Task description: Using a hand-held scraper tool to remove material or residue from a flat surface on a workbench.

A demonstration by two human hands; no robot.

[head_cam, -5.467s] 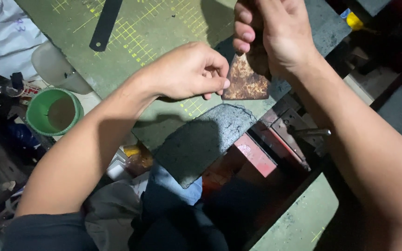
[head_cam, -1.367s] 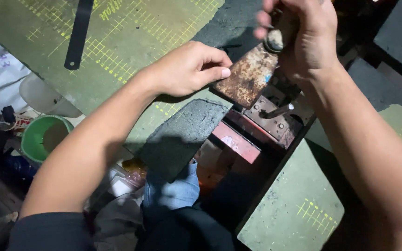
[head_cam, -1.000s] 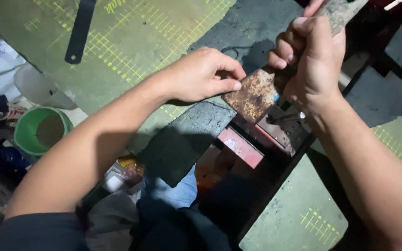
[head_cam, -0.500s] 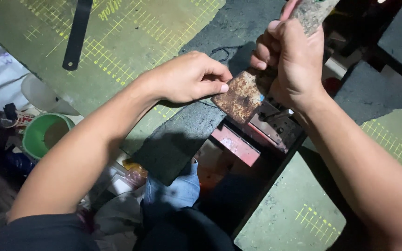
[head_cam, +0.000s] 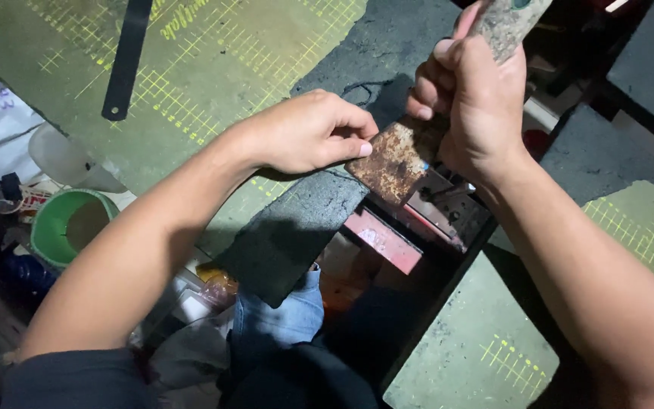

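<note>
Head-camera view: a rusty metal plate [head_cam: 393, 160] is pinched at its edge by the left hand [head_cam: 308, 132], while a worn tool handle [head_cam: 505, 26] is clenched in the right hand [head_cam: 474, 106] just above it. The plate is held over a red vise [head_cam: 387, 238] at the edge of a green cutting mat [head_cam: 213, 68]; a green cup [head_cam: 66, 227] stands well to the left.

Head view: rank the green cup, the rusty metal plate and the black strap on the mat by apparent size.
1. black strap, longest, cut off at the top edge
2. rusty metal plate and green cup: too close to rank.
</note>
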